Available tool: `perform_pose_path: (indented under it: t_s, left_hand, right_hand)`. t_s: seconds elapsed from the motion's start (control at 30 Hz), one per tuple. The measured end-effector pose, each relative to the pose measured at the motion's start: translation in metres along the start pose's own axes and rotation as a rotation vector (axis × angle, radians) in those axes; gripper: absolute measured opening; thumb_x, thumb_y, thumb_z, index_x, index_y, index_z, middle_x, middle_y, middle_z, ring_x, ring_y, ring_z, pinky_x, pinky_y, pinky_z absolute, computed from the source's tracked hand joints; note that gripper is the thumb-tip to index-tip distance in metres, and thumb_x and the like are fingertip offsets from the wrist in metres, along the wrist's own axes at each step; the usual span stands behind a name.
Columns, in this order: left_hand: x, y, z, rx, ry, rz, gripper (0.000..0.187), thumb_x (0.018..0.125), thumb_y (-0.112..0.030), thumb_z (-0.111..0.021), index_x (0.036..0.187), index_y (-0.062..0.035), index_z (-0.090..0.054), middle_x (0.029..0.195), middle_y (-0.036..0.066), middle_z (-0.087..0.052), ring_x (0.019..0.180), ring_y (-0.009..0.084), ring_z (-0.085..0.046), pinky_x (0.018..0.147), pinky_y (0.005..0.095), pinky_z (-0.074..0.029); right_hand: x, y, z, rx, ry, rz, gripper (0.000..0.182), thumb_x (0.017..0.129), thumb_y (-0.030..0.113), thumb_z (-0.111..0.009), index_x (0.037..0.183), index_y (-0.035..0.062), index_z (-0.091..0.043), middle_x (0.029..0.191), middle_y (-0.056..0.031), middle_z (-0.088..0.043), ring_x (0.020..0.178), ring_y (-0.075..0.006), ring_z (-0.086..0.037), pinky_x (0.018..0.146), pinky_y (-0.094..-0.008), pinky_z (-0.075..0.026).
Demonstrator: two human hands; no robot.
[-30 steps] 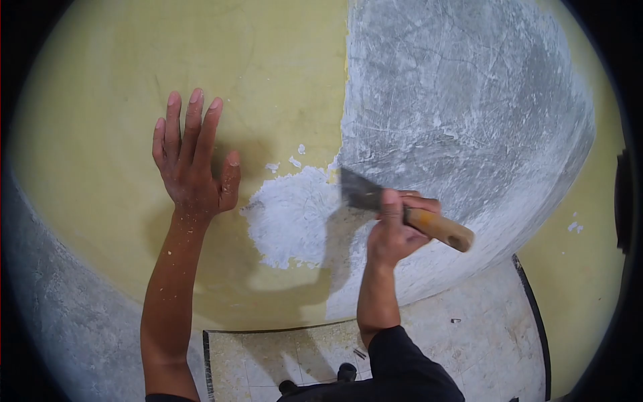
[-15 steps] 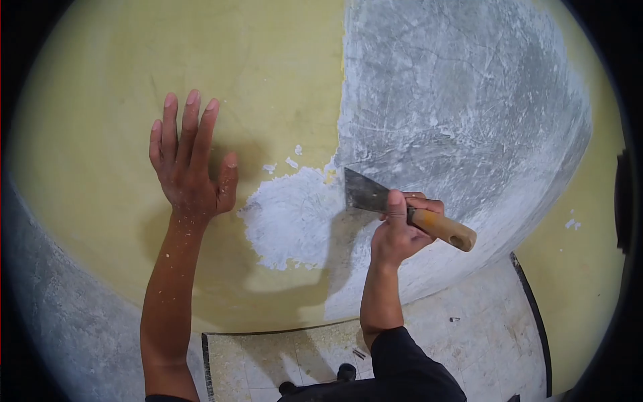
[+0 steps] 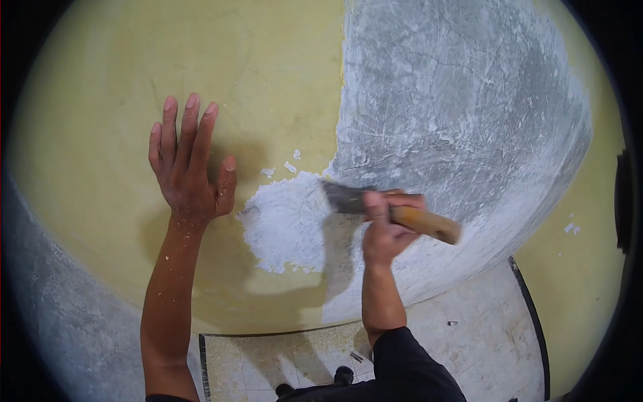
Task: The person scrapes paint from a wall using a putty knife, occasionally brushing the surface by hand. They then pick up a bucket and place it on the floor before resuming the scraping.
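My left hand (image 3: 191, 167) lies with fingers spread against the yellow painted wall (image 3: 268, 80). White specks dot its forearm. My right hand (image 3: 388, 224) is closed round the wooden handle of a putty knife (image 3: 432, 224). The knife's dark, slightly blurred blade points left, over the right part of a whitish bare patch (image 3: 284, 221) in the yellow paint. To the right and above stretches a large grey and white scraped area (image 3: 455, 100). Small paint flakes (image 3: 268, 172) show at the patch's upper edge.
Below the wall is a pale tiled floor (image 3: 482, 328) with a dark edge strip and a few small bits of debris. The toes of dark shoes (image 3: 343, 375) show at the bottom. A grey surface (image 3: 67, 321) lies at lower left, and a dark object (image 3: 623, 201) at the right edge.
My right hand and the putty knife have moved left, taking the blade onto the whitish patch. Yellow paint at the patch's upper right edge has come away. My left hand has barely moved.
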State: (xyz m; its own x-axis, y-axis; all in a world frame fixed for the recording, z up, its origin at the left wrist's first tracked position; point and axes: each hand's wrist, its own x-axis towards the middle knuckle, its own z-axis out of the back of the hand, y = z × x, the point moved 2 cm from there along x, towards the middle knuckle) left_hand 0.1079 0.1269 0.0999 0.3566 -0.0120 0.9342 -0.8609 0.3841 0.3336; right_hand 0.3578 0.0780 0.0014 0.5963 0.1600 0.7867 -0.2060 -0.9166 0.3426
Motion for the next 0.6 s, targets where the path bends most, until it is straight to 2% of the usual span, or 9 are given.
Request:
perform_pose_path:
  t_s: [0.03,0.1,0.17,0.23,0.3,0.37,0.47,0.53,0.6]
  left_hand:
    - [0.000,0.000,0.000,-0.003,0.006,-0.007,0.056,0.094,-0.034,-0.043,0.137,0.0003,-0.050,0.144,0.019,-0.050,0.140,0.0406,-0.036,0.112,0.0524,-0.020]
    - [0.000,0.002,0.001,-0.009,0.003,-0.014,0.055,0.094,-0.033,-0.043,0.137,0.0005,-0.050,0.143,0.019,-0.050,0.140,0.0407,-0.036,0.112,0.0525,-0.020]
    - [0.001,0.004,0.000,-0.019,0.000,-0.007,0.055,0.093,-0.033,-0.043,0.137,0.0008,-0.051,0.143,0.019,-0.050,0.140,0.0408,-0.036,0.112,0.0526,-0.021]
    - [0.000,0.002,0.001,-0.017,0.008,-0.001,0.055,0.093,-0.033,-0.043,0.137,0.0008,-0.051,0.143,0.019,-0.050,0.140,0.0409,-0.036,0.112,0.0523,-0.021]
    - [-0.001,0.001,0.000,-0.015,0.005,-0.003,0.055,0.093,-0.033,-0.043,0.137,0.0008,-0.051,0.143,0.019,-0.050,0.140,0.0410,-0.036,0.112,0.0522,-0.021]
    - [0.000,0.003,0.000,-0.014,-0.006,-0.008,0.056,0.093,-0.033,-0.044,0.136,0.0008,-0.051,0.143,0.019,-0.050,0.140,0.0410,-0.036,0.112,0.0521,-0.020]
    - [-0.003,0.001,0.001,-0.009,0.006,-0.003,0.056,0.093,-0.033,-0.044,0.137,0.0009,-0.051,0.143,0.019,-0.050,0.140,0.0410,-0.036,0.113,0.0520,-0.020]
    - [-0.002,0.003,-0.002,-0.011,-0.037,0.015,0.055,0.091,-0.035,-0.045,0.137,-0.0059,-0.054,0.144,0.014,-0.050,0.138,0.0389,-0.040,0.112,0.0516,-0.023]
    - [-0.002,0.003,-0.002,-0.016,-0.044,0.013,0.054,0.091,-0.035,-0.046,0.136,-0.0060,-0.054,0.144,0.014,-0.050,0.138,0.0389,-0.039,0.112,0.0516,-0.022]
  right_hand:
    - [-0.010,0.002,-0.008,0.003,0.088,-0.014,0.030,0.079,-0.004,-0.078,0.086,0.0047,-0.050,0.078,-0.0081,-0.061,0.070,-0.0169,-0.059,0.069,-0.0285,-0.047]
    - [-0.004,0.014,-0.012,-0.007,0.100,0.011,0.031,0.079,-0.004,-0.078,0.089,0.0041,-0.050,0.077,-0.0078,-0.060,0.070,-0.0166,-0.060,0.069,-0.0296,-0.048]
    - [0.008,0.014,0.006,0.036,-0.149,-0.037,0.033,0.078,-0.006,-0.078,0.091,0.0034,-0.050,0.076,-0.0085,-0.062,0.069,-0.0165,-0.060,0.068,-0.0302,-0.049]
    - [0.000,0.003,0.006,0.023,-0.064,0.009,0.033,0.078,-0.007,-0.077,0.092,0.0033,-0.049,0.076,-0.0091,-0.063,0.069,-0.0167,-0.061,0.067,-0.0291,-0.050]
    - [-0.011,0.012,-0.012,-0.091,0.168,0.141,0.031,0.080,-0.005,-0.075,0.088,0.0053,-0.047,0.076,-0.0084,-0.060,0.065,-0.0138,-0.056,0.057,-0.0242,-0.046]
    - [0.003,0.013,0.004,-0.096,-0.087,0.121,0.033,0.078,-0.007,-0.076,0.088,0.0058,-0.048,0.076,-0.0089,-0.061,0.063,-0.0141,-0.056,0.057,-0.0245,-0.046]
    - [-0.003,0.005,0.003,-0.023,-0.015,0.009,0.032,0.078,-0.006,-0.076,0.088,0.0053,-0.047,0.075,-0.0089,-0.060,0.063,-0.0146,-0.056,0.056,-0.0242,-0.046]
    - [-0.006,0.016,-0.005,-0.164,0.240,0.164,0.032,0.080,-0.005,-0.075,0.088,0.0049,-0.046,0.074,-0.0080,-0.058,0.064,-0.0148,-0.056,0.057,-0.0259,-0.046]
    - [-0.001,0.012,0.001,-0.040,0.082,0.084,0.031,0.079,-0.005,-0.077,0.089,0.0042,-0.048,0.076,-0.0083,-0.060,0.066,-0.0156,-0.058,0.060,-0.0267,-0.047]
